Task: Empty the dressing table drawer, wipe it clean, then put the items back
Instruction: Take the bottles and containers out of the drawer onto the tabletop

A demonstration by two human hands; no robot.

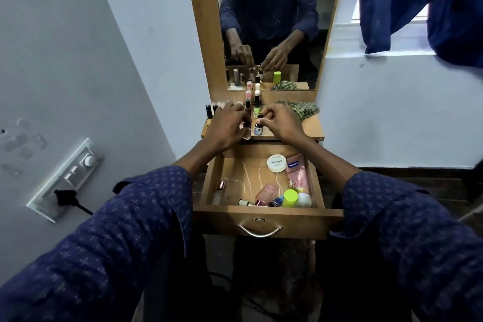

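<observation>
Pink tube [296,172], lime-green cap [290,197], white jar [277,163], brown drawer [264,219], green-checked cloth [300,108].

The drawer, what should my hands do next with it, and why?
Probably let go of the small bottles on the shelf and reach back into the drawer for the white jar. The jar, a pink tube and a green-capped bottle lie inside, so it cannot be wiped yet.

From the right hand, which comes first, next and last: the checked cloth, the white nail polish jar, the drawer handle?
Measured from the right hand:
1. Checked cloth, on the shelf just right of it.
2. White nail polish jar, in the open drawer below.
3. Drawer handle, on the drawer's front, lowest in view.
</observation>
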